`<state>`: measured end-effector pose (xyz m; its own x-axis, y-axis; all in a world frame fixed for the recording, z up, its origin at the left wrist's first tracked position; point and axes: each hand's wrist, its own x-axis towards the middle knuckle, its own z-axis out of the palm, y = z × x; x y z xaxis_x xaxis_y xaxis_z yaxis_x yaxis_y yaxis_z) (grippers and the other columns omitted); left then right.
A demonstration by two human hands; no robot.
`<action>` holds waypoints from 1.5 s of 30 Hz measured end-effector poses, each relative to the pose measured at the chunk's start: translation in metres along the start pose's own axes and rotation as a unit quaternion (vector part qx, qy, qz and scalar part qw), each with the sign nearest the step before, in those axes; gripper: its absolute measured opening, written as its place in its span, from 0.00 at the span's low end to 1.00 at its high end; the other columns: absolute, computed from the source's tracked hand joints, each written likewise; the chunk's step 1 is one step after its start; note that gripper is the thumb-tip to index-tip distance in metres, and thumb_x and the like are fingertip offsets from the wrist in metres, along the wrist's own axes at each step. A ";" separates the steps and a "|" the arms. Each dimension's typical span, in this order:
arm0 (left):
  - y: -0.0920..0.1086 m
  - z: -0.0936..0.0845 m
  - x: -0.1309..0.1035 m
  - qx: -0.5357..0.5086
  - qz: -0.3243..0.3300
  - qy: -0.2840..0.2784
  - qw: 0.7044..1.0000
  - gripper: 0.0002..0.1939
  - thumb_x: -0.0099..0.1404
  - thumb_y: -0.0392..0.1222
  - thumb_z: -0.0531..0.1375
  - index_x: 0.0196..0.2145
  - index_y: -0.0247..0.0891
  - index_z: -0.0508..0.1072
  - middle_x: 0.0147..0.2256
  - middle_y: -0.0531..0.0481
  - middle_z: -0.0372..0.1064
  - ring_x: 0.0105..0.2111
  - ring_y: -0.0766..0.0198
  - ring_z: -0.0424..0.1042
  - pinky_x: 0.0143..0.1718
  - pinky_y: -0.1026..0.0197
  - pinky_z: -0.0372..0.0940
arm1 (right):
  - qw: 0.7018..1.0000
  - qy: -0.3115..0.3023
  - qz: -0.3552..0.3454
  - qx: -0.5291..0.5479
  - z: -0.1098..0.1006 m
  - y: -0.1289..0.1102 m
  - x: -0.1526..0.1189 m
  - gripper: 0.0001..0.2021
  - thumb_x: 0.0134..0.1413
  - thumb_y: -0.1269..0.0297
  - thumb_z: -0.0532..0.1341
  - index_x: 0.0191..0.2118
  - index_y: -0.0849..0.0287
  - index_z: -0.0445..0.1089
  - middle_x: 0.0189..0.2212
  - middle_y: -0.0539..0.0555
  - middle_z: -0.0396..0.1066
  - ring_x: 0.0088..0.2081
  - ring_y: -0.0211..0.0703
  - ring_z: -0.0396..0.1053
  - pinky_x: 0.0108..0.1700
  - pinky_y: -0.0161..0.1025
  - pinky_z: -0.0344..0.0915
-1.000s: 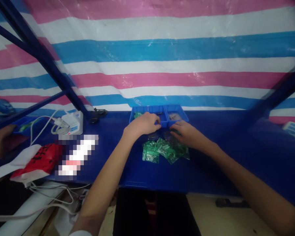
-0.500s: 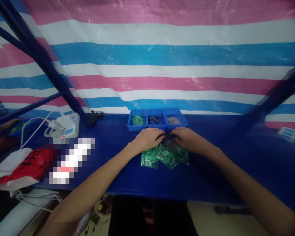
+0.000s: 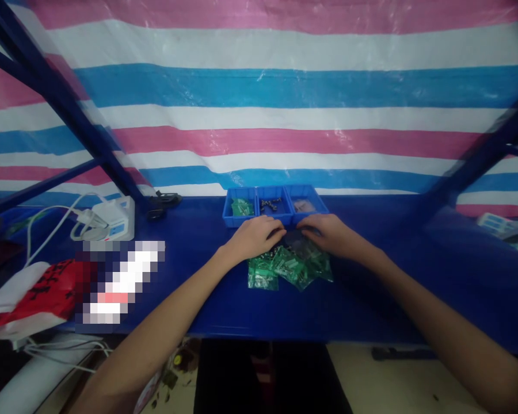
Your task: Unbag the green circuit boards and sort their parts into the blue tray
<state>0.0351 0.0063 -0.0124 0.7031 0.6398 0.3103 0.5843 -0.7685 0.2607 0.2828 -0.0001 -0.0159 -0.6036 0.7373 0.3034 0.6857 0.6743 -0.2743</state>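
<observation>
Two hands at the small bags, three bins with parts behind them

The left hand (image 3: 259,237) and the right hand (image 3: 330,233) are placed close to each other, but apart, above the blue table (image 3: 371,305). The fingers of the left hand are curled, with the thumb near to them; whether they pinch something, I cannot tell. The right hand is bent in a similar way, and its grip is also not clear, because the fingertips are in shadow.

The green bags (image 3: 291,267) lie on the table in a partly overlapping group, just in front of the hands. Some small shiny parts (image 3: 271,253) show between the left hand and these bags; loose or packed, I cannot say.

Behind the hands stand three blue bins side by side. The left bin (image 3: 232,222) contains green pieces (image 3: 242,207), the middle bin (image 3: 271,192) dark small parts (image 3: 271,204), and the right bin (image 3: 300,190) pale pieces (image 3: 303,206).

In my judgement, the work is somewhere in the middle. Several green bags already seem to have contents, though I cannot see whether they are closed. All three bins have pieces in them, so this portion appears not yet handled.
</observation>
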 end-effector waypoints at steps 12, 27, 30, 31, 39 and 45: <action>-0.009 -0.034 -0.009 -0.119 -0.041 -0.244 0.962 0.28 0.49 0.62 0.70 0.40 0.40 0.73 0.32 0.53 0.65 0.28 0.65 0.65 0.26 0.64 0.53 | 0.990 -0.075 -0.037 0.114 0.004 -0.036 -0.001 0.17 0.56 0.50 0.67 0.42 0.58 0.75 0.37 0.55 0.70 0.38 0.45 0.68 0.40 0.41 0.64; 0.002 -0.027 -0.002 -0.184 0.019 -0.010 0.983 0.34 0.58 0.53 0.70 0.59 0.45 0.66 0.46 0.46 0.66 0.40 0.60 0.69 0.38 0.59 0.65 | 0.816 0.063 0.247 0.519 0.008 -0.027 0.002 0.18 0.46 0.49 0.71 0.34 0.58 0.69 0.20 0.43 0.60 0.19 0.31 0.54 0.21 0.33 0.48; 0.001 -0.017 -0.001 -0.140 0.066 0.058 0.986 0.21 0.62 0.48 0.68 0.51 0.44 0.73 0.46 0.47 0.65 0.44 0.60 0.69 0.44 0.57 0.66 | 0.779 0.072 0.273 0.560 0.013 -0.024 0.003 0.21 0.44 0.49 0.72 0.37 0.58 0.68 0.20 0.43 0.61 0.20 0.32 0.57 0.22 0.33 0.51; 0.001 -0.012 -0.001 -0.127 0.074 0.080 0.986 0.16 0.64 0.46 0.66 0.49 0.43 0.75 0.45 0.47 0.65 0.45 0.60 0.69 0.45 0.57 0.66 | 0.772 0.072 0.281 0.565 0.013 -0.025 0.004 0.22 0.43 0.49 0.73 0.38 0.58 0.68 0.20 0.44 0.62 0.20 0.33 0.59 0.22 0.34 0.52; 0.003 0.011 -0.002 -0.076 0.057 0.178 0.980 0.11 0.75 0.44 0.53 0.45 0.37 0.73 0.38 0.48 0.71 0.38 0.63 0.72 0.40 0.60 0.67 | 0.880 0.118 0.215 0.406 0.002 -0.036 0.006 0.20 0.60 0.43 0.57 0.41 0.56 0.71 0.33 0.53 0.71 0.30 0.42 0.68 0.25 0.36 0.59; 0.006 0.010 -0.001 -0.148 0.000 0.177 0.973 0.09 0.73 0.46 0.57 0.45 0.37 0.67 0.30 0.54 0.69 0.28 0.67 0.70 0.31 0.64 0.65 | 0.926 0.098 0.130 0.341 0.004 -0.036 0.005 0.14 0.59 0.50 0.62 0.35 0.57 0.72 0.28 0.51 0.70 0.30 0.41 0.67 0.33 0.39 0.61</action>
<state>0.0421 0.0012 -0.0206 0.4889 0.6412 0.5915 0.4051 -0.7674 0.4970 0.2537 -0.0207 -0.0080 -0.3239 0.9014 0.2873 0.3415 0.3946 -0.8531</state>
